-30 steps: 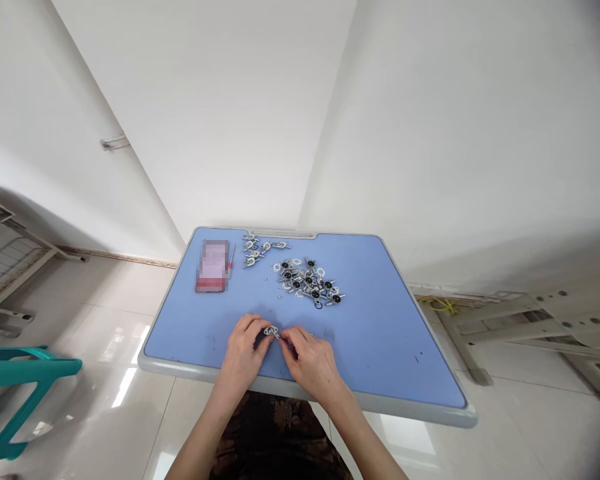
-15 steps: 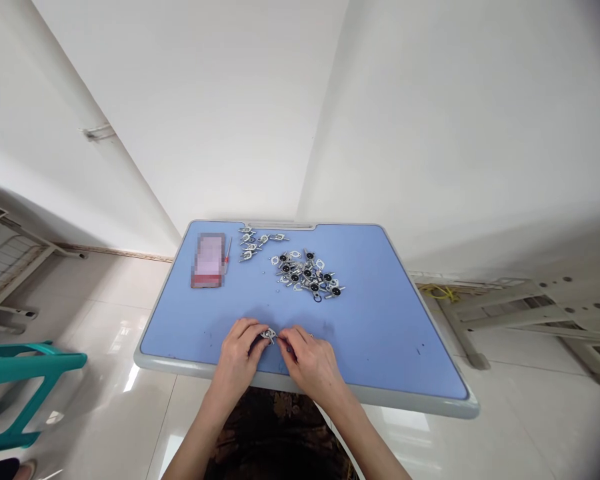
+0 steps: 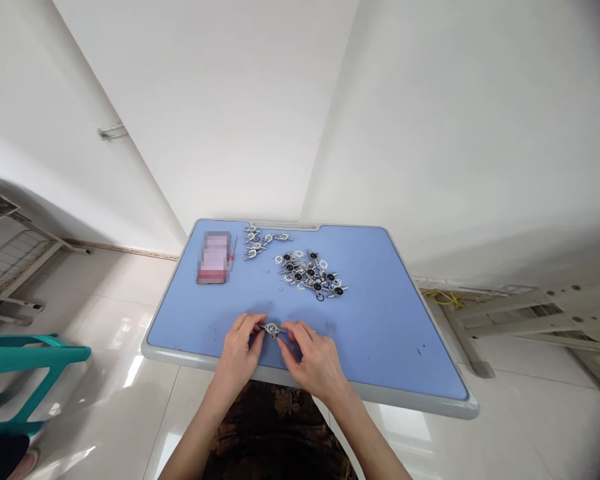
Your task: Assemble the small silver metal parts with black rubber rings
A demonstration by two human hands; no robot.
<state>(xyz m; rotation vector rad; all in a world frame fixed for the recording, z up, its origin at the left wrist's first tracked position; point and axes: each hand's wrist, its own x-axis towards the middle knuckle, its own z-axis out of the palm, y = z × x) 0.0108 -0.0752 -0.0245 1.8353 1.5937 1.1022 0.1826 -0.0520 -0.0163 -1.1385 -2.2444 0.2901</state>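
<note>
Well to the left of the left hand, down by the floor, stands a teal stool, cut off by the view's edge. Nearer, on the blue worktop, a flat rectangular item with a blurred-out surface lies beyond the left hand and a little to its left. Just to the right of that item is a slim tool with a red part, and then a loose group of metal pieces, farther out than the left hand. The left hand pinches a small metal fitting between thumb and fingers, near the worktop's close edge; the fitting sits between the two hands, its oval plate facing up. The right hand is curled, thumb and forefinger slightly parted at the fitting's right end; whether it grips or only touches it, I cannot tell. Beyond the right hand and apart from it spreads a jumbled pile of black-capped parts, pale oval plates among them. Far to the right hand's right, past the worktop, are a yellow cord and a grey frame.
</note>
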